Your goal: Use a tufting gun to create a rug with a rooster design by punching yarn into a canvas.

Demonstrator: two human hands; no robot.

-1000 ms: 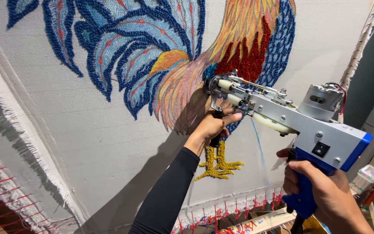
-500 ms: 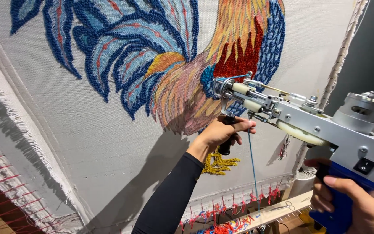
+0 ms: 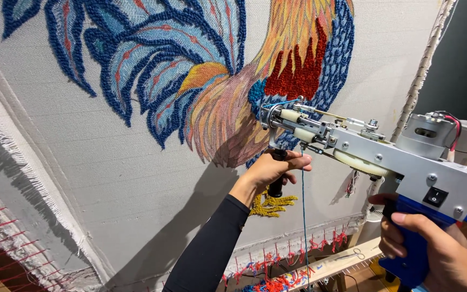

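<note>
- A pale cloth [image 3: 109,178] with a half-tufted rooster [image 3: 228,70] fills the wall.
- The left hand [image 3: 270,168] wraps the tufting gun's [image 3: 374,157] black front handle, its tip against the cloth.
- The right hand [image 3: 439,254] grips the blue rear handle; a wooden frame [image 3: 347,260] lies below.

The pale grey cloth [image 3: 109,178] bears a tufted rooster [image 3: 212,70] in blue, orange, red and yellow. The tufting gun [image 3: 385,162] is silver with a blue grip, trailing blue yarn [image 3: 304,216].
</note>
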